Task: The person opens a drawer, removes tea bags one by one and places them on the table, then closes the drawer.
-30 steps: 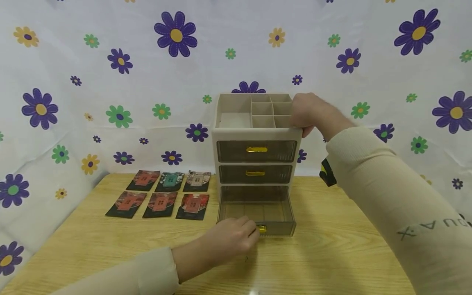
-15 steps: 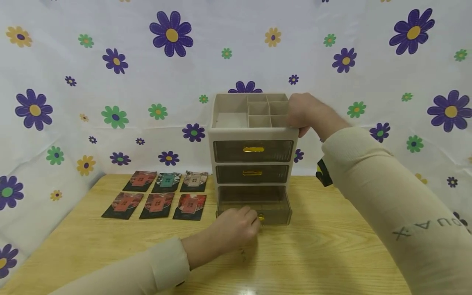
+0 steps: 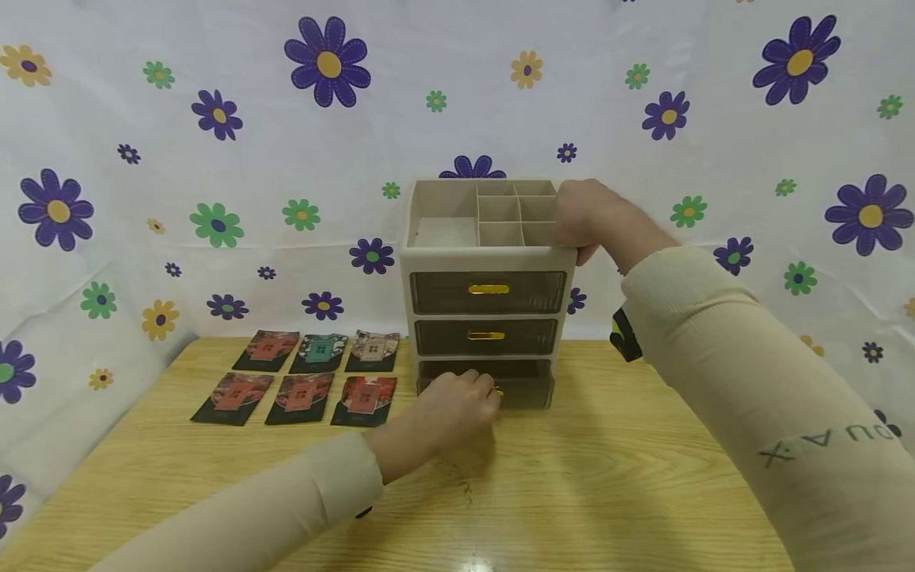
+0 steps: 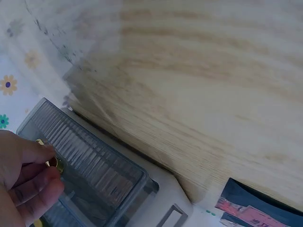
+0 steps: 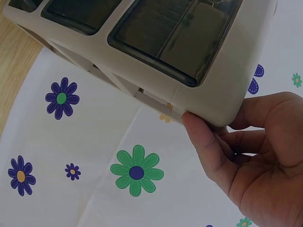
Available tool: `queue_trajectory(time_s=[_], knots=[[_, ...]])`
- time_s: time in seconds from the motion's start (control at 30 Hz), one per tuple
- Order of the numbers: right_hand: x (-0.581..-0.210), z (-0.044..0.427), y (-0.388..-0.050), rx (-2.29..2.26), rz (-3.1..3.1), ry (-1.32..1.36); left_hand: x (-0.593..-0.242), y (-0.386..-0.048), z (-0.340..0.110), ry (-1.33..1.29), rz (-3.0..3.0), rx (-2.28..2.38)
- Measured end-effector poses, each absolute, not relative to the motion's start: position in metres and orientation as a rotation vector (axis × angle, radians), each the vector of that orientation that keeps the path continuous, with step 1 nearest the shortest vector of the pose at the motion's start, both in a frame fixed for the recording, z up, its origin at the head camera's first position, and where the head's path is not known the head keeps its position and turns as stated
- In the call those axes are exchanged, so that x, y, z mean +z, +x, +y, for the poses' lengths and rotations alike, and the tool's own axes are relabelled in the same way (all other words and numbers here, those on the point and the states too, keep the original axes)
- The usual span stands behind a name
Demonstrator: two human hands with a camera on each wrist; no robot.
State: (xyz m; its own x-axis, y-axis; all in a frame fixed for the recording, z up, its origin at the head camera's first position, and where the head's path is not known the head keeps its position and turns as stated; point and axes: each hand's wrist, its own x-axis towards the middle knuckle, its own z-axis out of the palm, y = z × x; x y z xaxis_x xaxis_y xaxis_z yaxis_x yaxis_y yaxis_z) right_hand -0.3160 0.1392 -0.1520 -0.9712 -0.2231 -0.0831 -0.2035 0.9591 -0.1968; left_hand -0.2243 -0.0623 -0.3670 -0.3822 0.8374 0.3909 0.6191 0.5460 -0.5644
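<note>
A beige desktop drawer organizer (image 3: 493,257) with smoky see-through drawers and gold handles stands on the wooden table. Its bottom drawer (image 3: 527,389) sticks out a little from the body. My left hand (image 3: 457,407) pinches that drawer's gold handle (image 4: 58,164) between thumb and fingers, as the left wrist view shows. At the organizer's top right corner, my right hand (image 3: 592,214) grips the rim. The right wrist view has the thumb and fingers of this hand (image 5: 265,149) on either side of the beige corner.
Left of the organizer lie several flat printed packets (image 3: 363,400) in two rows, mostly red and black. A flower-patterned cloth (image 3: 343,159) hangs close behind the organizer. Its top tray (image 3: 445,232) is divided into compartments.
The bottom drawer has slid back toward the organizer's body, my left hand moving with it on the handle. My right hand keeps its hold on the top corner.
</note>
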Motion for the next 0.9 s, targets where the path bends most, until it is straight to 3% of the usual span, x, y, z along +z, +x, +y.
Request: queue_trajectory(time_s=[0.57,0.9], knots=[[-0.15,0.138,-0.312,-0.271,3.007,-0.316,-0.37,-0.252,-0.059,-1.098,-2.246,0.433],[-0.155,0.143,-0.317,-0.28,3.004,-0.292,-0.342,-0.235,-0.115,-1.123,-2.098,0.122]])
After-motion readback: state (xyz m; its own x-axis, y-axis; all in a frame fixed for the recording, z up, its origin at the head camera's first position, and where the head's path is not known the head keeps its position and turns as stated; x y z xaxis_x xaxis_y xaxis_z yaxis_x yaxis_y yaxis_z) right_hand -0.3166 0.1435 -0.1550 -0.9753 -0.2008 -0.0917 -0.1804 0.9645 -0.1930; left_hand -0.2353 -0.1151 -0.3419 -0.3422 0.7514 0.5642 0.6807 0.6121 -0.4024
